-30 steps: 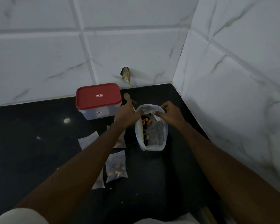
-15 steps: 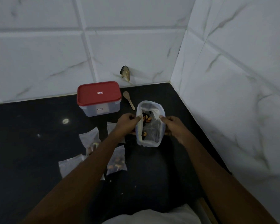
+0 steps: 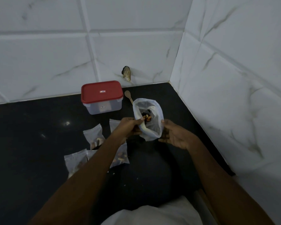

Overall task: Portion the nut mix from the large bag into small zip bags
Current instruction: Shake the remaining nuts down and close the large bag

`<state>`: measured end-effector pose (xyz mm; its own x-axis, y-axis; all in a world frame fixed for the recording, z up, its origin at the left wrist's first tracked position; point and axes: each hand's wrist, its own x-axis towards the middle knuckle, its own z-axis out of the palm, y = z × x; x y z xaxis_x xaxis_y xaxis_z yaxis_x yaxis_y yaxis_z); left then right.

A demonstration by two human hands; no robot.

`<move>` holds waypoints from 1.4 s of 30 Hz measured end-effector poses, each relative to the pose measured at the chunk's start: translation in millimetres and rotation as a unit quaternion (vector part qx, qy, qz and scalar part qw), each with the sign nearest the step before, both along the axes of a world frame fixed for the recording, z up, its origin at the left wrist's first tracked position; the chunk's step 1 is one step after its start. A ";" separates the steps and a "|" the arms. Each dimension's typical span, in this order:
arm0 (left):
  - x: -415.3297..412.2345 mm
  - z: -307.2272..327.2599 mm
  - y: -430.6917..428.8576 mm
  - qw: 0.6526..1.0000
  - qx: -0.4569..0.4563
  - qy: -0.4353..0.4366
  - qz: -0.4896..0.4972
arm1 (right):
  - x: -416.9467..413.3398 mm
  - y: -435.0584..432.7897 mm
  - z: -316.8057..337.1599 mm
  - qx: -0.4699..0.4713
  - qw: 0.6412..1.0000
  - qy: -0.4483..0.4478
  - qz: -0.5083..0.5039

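The large clear bag [image 3: 154, 127] of nut mix stands open on the black counter, with nuts [image 3: 146, 118] showing inside. My left hand [image 3: 130, 127] pinches the bag's left rim. On the bag's right side is my right hand [image 3: 173, 135], its fingers loosely spread along the lower wall and its thumb against the bag. Several small zip bags with nuts in them lie to the left: one [image 3: 94, 135] beside my left forearm, another [image 3: 75, 161] nearer me, and a third [image 3: 120, 155] partly under my forearm.
A clear box with a red lid [image 3: 101, 93] stands at the back by the tiled wall. A wooden spoon [image 3: 128, 96] lies between the box and the bag. The tiled corner wall [image 3: 217, 95] runs close along the right side. Crumbs dot the black counter [image 3: 31, 143].
Both hands have slid down from the bag's mouth to its sides. The view has shifted, and the spoon behind the bag has come into sight.
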<state>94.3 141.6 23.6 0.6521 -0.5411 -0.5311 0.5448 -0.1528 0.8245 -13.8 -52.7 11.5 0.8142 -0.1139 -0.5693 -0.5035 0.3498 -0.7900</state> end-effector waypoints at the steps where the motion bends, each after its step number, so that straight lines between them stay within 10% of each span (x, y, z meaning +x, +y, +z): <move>1: -1.3 0.5 -1.3 1.000 -0.003 0.003 0.009 | -2.9 0.2 -0.8 0.010 1.000 -0.011 0.016; 9: -10.7 11.0 -3.9 0.990 -0.123 0.028 0.058 | 1.5 14.4 6.6 0.046 0.986 0.002 -0.160; 19: -20.5 18.2 -13.2 0.984 -0.115 0.018 0.134 | -15.2 10.6 10.5 0.132 0.981 -0.110 -0.095; 29: -23.3 16.7 -19.3 0.981 -0.041 -0.008 0.188 | -10.9 27.5 19.7 -0.010 0.981 -0.113 -0.155; 37: -42.8 15.2 -23.6 0.967 0.141 -0.199 0.077 | -2.7 40.7 18.1 -0.394 0.900 0.008 -0.186; 42: -40.4 17.6 -17.9 0.980 0.116 -0.149 0.069 | -3.2 37.9 34.4 -0.226 0.971 0.027 -0.078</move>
<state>53.9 123.7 41.2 0.8555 -0.3236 -0.4042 0.3141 -0.2961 0.9020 -17.0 -14.8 45.9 0.7370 -0.4821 -0.4738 -0.5173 0.0488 -0.8544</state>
